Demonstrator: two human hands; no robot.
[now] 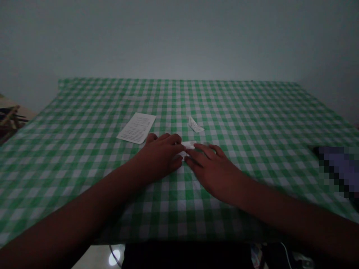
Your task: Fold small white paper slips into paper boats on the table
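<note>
Between my two hands lies a small piece of white paper [189, 144], partly covered by my fingers. My left hand [164, 153] grips its left side, with the thumb and index finger closed on it. From the right, my right hand [211, 164] holds the same paper, its fingertips pressed at the edge and its thumb close to my left thumb. A folded white piece of paper [195, 125] with marks on it rests just beyond my hands. Further left is a printed sheet [137, 127], lying flat beside my left hand.
A green and white checked cloth [266, 123] covers the table. On the right edge sits a dark, pixelated flat object [340, 164]. A pale wall [179, 37] stands behind the table. At far left, some wooden sticks or furniture [12, 117] show.
</note>
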